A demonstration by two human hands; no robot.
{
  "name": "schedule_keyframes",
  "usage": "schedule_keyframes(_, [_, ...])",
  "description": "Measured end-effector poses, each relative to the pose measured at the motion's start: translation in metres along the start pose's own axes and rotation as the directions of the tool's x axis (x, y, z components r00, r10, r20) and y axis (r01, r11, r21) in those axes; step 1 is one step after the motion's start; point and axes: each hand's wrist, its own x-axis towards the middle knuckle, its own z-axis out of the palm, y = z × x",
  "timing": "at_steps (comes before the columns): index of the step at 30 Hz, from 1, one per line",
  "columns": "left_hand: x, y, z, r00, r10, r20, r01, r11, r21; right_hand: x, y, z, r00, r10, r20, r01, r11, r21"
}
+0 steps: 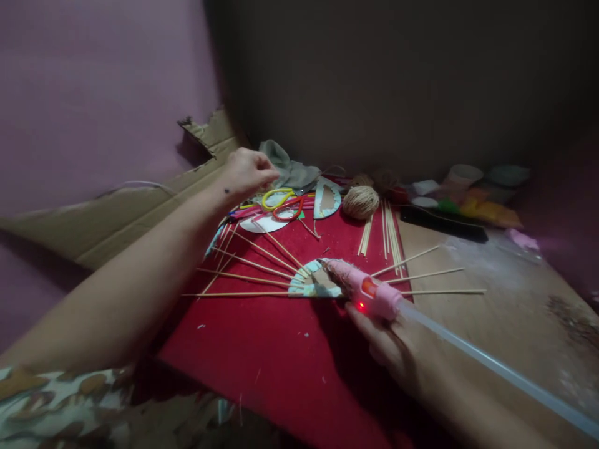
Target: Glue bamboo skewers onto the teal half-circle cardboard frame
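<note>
My right hand [384, 340] is closed round a pink hot glue gun [390, 301] with a glowing red light and a long clear glue stick [486, 352] out of its back. Its nozzle is over a half-round cardboard piece [299, 282] with a pale blue patterned rim. Thin wooden sticks [248, 294] fan out from that piece on both sides. Raised above the clutter at the back left, my left hand [250, 169] has its fingers curled together; whatever they hold, if anything, is hidden.
Behind lie scissors with yellow and red handles [287, 209], a second half-round piece [326, 198], a twine ball [360, 201] and loose sticks [390, 234]. A red mat [262, 349] covers part of the table. A black object [444, 223] lies right; cardboard [140, 218] leans left.
</note>
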Motion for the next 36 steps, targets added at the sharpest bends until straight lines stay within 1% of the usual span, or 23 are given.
schedule_keyframes(1, [-0.007, 0.003, -0.004, 1.000, -0.004, -0.004, 0.003, 0.995, -0.100, 0.001, -0.002, 0.000, 1.000, 0.029, -0.003, -0.028, 0.999, 0.020])
schedule_keyframes(2, [-0.015, 0.007, -0.007, 1.000, 0.005, 0.017, -0.002, 0.984, -0.176, 0.002, -0.004, 0.001, 0.998, 0.061, 0.004, -0.061, 0.997, 0.044])
schedule_keyframes(3, [-0.023, 0.010, -0.008, 0.998, 0.032, 0.055, -0.019, 0.976, -0.218, 0.002, -0.006, 0.001, 0.996, 0.091, 0.012, -0.092, 0.994, 0.063])
schedule_keyframes(5, [-0.038, 0.015, -0.007, 0.986, 0.125, 0.113, -0.096, 0.967, -0.238, 0.002, -0.009, 0.000, 0.991, 0.130, 0.022, -0.131, 0.989, 0.073])
schedule_keyframes(8, [-0.059, 0.022, 0.003, 0.963, 0.254, 0.091, -0.231, 0.950, -0.212, 0.002, -0.015, 0.000, 0.985, 0.171, 0.029, -0.172, 0.983, 0.061])
schedule_keyframes(10, [-0.071, 0.028, 0.010, 0.948, 0.298, 0.109, -0.268, 0.936, -0.227, 0.002, -0.018, 0.000, 0.980, 0.197, 0.010, -0.198, 0.980, 0.034])
schedule_keyframes(11, [-0.077, 0.032, 0.014, 0.936, 0.320, 0.147, -0.278, 0.928, -0.249, 0.002, -0.019, 0.000, 0.977, 0.215, 0.005, -0.215, 0.976, 0.017])
schedule_keyframes(12, [-0.082, 0.035, 0.017, 0.913, 0.354, 0.202, -0.296, 0.917, -0.268, 0.002, -0.020, 0.000, 0.972, 0.234, 0.002, -0.234, 0.972, 0.000])
schedule_keyframes(14, [-0.089, 0.040, 0.023, 0.848, 0.426, 0.316, -0.349, 0.897, -0.272, 0.002, -0.020, 0.000, 0.965, 0.262, 0.004, -0.261, 0.965, -0.030])
schedule_keyframes(16, [-0.092, 0.041, 0.028, 0.795, 0.455, 0.402, -0.385, 0.890, -0.244, 0.002, -0.019, -0.001, 0.967, 0.254, 0.009, -0.253, 0.966, -0.054])
schedule_keyframes(18, [-0.092, 0.039, 0.032, 0.774, 0.424, 0.470, -0.365, 0.906, -0.217, 0.001, -0.017, -0.001, 0.973, 0.230, 0.003, -0.229, 0.971, -0.069])
schedule_keyframes(21, [-0.089, 0.032, 0.037, 0.746, 0.346, 0.570, -0.287, 0.938, -0.193, 0.001, -0.016, -0.001, 0.977, 0.211, -0.001, -0.210, 0.975, -0.073])
schedule_keyframes(23, [-0.086, 0.027, 0.040, 0.719, 0.330, 0.612, -0.275, 0.943, -0.185, 0.001, -0.014, -0.001, 0.979, 0.205, 0.011, -0.204, 0.976, -0.076])
schedule_keyframes(27, [-0.084, 0.022, 0.045, 0.689, 0.351, 0.634, -0.309, 0.934, -0.182, 0.000, -0.009, -0.003, 0.985, 0.166, 0.037, -0.162, 0.983, -0.085])
schedule_keyframes(31, [-0.083, 0.020, 0.047, 0.661, 0.425, 0.619, -0.407, 0.896, -0.180, 0.000, -0.008, -0.003, 0.989, 0.144, 0.031, -0.141, 0.987, -0.080])
schedule_keyframes(33, [-0.083, 0.019, 0.047, 0.643, 0.456, 0.615, -0.440, 0.877, -0.191, 0.002, -0.009, -0.002, 0.993, 0.114, 0.025, -0.111, 0.990, -0.085])
schedule_keyframes(36, [-0.081, 0.019, 0.047, 0.625, 0.458, 0.632, -0.454, 0.872, -0.182, 0.005, -0.011, -0.001, 0.998, 0.052, 0.024, -0.050, 0.995, -0.092])
